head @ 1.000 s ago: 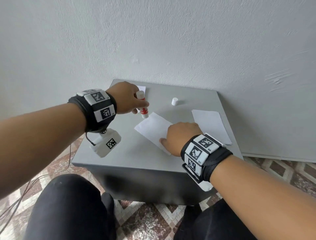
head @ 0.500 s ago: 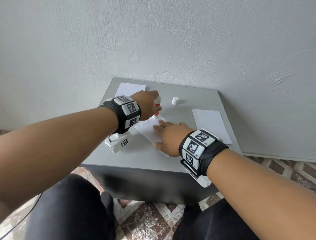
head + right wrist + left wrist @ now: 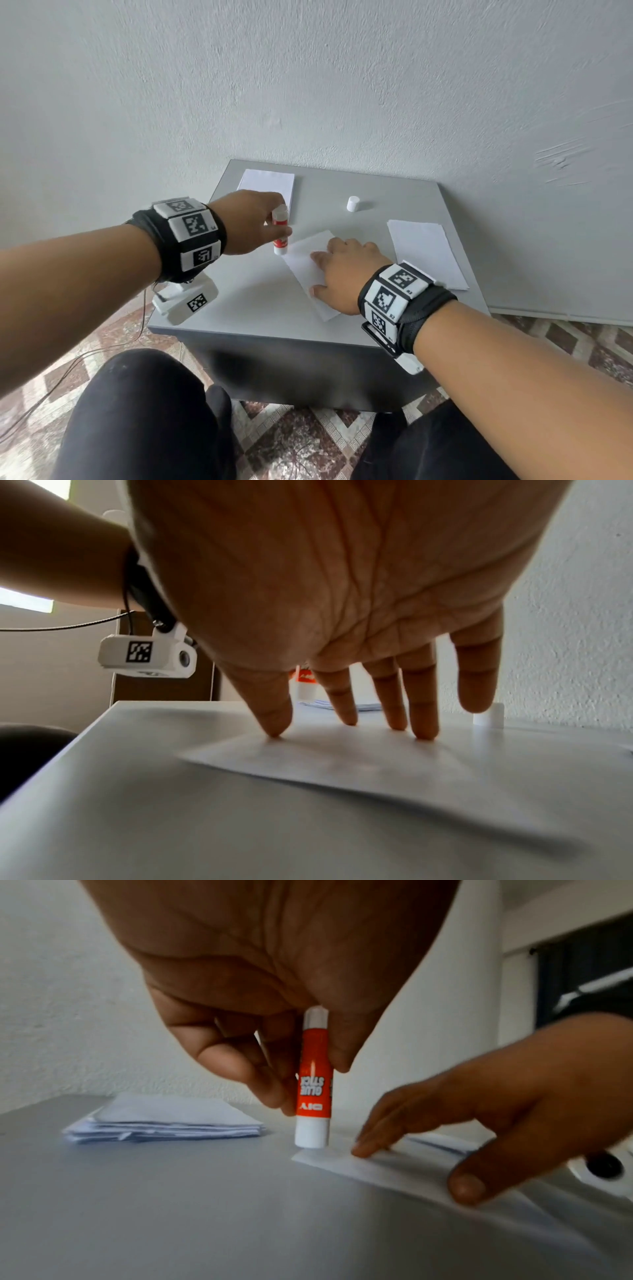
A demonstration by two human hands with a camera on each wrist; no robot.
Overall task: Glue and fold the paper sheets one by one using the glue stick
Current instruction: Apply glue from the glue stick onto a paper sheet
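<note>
Your left fingers [image 3: 240,1066] are pinching the red-and-white glue stick [image 3: 313,1080] upright, tip down at the sheet's [image 3: 305,263] far-left corner. Your right hand [image 3: 346,270] is pressing the white sheet flat, fingers straight and spread.

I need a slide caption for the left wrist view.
Left hand holds red-and-white glue stick on white paper sheet.

Grey table [image 3: 260,301], paper sheet [image 3: 301,263], two paper stacks [image 3: 269,183], white cap [image 3: 352,204]

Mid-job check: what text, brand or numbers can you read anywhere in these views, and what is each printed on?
"GLUE STICK": on the glue stick, upside down, gripped by the left hand.
"DIY": brand on the same label, nearer its lower end.
Small letters beside the square codes on the wristbands: too small to read.
Paper sheet under the right hand: no text visible.
</note>
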